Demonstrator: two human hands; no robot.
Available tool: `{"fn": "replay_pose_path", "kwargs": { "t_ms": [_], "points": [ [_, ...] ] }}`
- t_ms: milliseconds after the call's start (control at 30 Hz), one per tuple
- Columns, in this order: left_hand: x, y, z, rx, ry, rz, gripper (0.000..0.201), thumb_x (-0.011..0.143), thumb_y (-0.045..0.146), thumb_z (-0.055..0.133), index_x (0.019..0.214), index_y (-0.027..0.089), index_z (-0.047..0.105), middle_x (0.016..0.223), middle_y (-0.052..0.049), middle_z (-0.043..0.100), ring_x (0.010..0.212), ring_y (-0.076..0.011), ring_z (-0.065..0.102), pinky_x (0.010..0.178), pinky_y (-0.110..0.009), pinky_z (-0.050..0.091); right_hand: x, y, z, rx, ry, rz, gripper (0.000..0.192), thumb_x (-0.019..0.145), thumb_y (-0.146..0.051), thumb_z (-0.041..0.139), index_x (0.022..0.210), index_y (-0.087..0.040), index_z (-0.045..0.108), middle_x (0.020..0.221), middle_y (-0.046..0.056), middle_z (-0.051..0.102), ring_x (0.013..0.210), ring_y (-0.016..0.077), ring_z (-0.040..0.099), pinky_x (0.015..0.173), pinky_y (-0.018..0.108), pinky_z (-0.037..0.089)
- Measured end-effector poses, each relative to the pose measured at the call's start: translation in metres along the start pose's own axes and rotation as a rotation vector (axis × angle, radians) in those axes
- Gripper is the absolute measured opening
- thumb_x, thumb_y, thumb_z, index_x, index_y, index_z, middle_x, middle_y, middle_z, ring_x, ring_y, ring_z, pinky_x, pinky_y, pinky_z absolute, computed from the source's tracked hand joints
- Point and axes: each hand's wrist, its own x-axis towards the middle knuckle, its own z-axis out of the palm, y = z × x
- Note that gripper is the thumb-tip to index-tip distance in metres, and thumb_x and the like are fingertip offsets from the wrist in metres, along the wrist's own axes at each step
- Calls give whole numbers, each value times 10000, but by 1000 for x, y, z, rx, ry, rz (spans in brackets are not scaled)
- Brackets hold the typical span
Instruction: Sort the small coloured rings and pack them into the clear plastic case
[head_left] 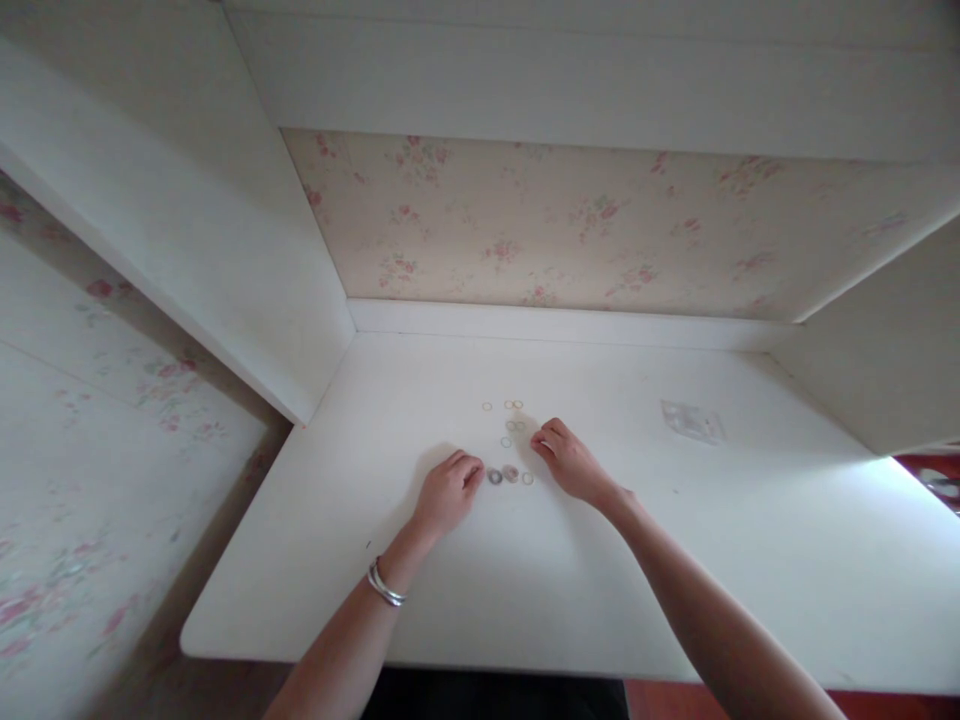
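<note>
Thin rings lie in loose rows on the white table. A single ring (487, 407) and a touching pair of golden rings (514, 405) are farthest away. Nearer me are another pale pair (515, 426) and one ring (505, 442). In the front row sit a dark grey ring stack (495, 477), a pinkish stack (511, 473) and a thin ring (527, 479). My left hand (450, 488), a silver bangle on its wrist, rests with curled fingers just left of the dark stack. My right hand (568, 460) is pinched right of the rings. Anything inside either grip is hidden.
A clear plastic bag (691, 421) lies flat on the white table (600, 580) to the right. Side panels (277, 300) and a floral-papered back wall (525, 230) enclose the table. Tiny dark specks lie on the surface.
</note>
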Motion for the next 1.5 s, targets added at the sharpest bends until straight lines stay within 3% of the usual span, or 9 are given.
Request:
{"fn": "replay_pose_path", "kwargs": {
  "t_ms": [233, 433, 700, 1067, 1333, 1500],
  "points": [
    [0, -1, 3, 10, 2, -5, 163, 891, 231, 454, 852, 212, 611, 811, -18, 601, 715, -127, 559, 657, -234, 428, -29, -3, 8, 37, 42, 22, 241, 936, -267, 359, 923, -189, 587, 989, 70, 531, 866, 151, 543, 786, 266, 429],
    [-1, 1, 2, 32, -2, 7, 162, 895, 251, 455, 844, 206, 602, 798, -18, 597, 710, -127, 556, 648, -234, 419, -48, -13, 14, -71, -16, -47, 263, 946, -286, 351, 933, -201, 600, 963, 68, 548, 836, 161, 537, 776, 279, 417],
    [0, 1, 2, 36, -19, -5, 170, 901, 266, 452, 852, 204, 603, 818, -14, 599, 720, -119, 547, 661, -223, 414, -50, -13, 18, -209, -41, -147, 239, 946, -266, 372, 941, -188, 598, 922, 58, 557, 811, 165, 533, 758, 296, 413],
    [2, 2, 1, -9, 0, -38, 150, 880, 256, 478, 825, 196, 604, 785, -1, 588, 683, -107, 526, 645, -219, 398, -53, -8, 27, -131, 60, -109, 221, 936, -253, 395, 998, -209, 602, 954, 59, 555, 802, 163, 543, 775, 311, 440],
    [33, -6, -8, -64, 43, -105, 149, 842, 259, 512, 847, 175, 635, 775, -10, 617, 681, -114, 547, 657, -222, 429, -71, -7, 32, 63, 243, -18, 227, 925, -248, 397, 999, -198, 605, 948, 75, 526, 815, 155, 538, 752, 284, 452],
    [55, -11, -1, -53, 17, -99, 167, 838, 270, 509, 852, 174, 646, 817, -20, 645, 716, -123, 573, 684, -232, 444, -69, -5, 27, 2, 165, -59, 283, 910, -207, 404, 1112, -259, 595, 976, 64, 524, 774, 139, 534, 749, 291, 438]
  ]
}}
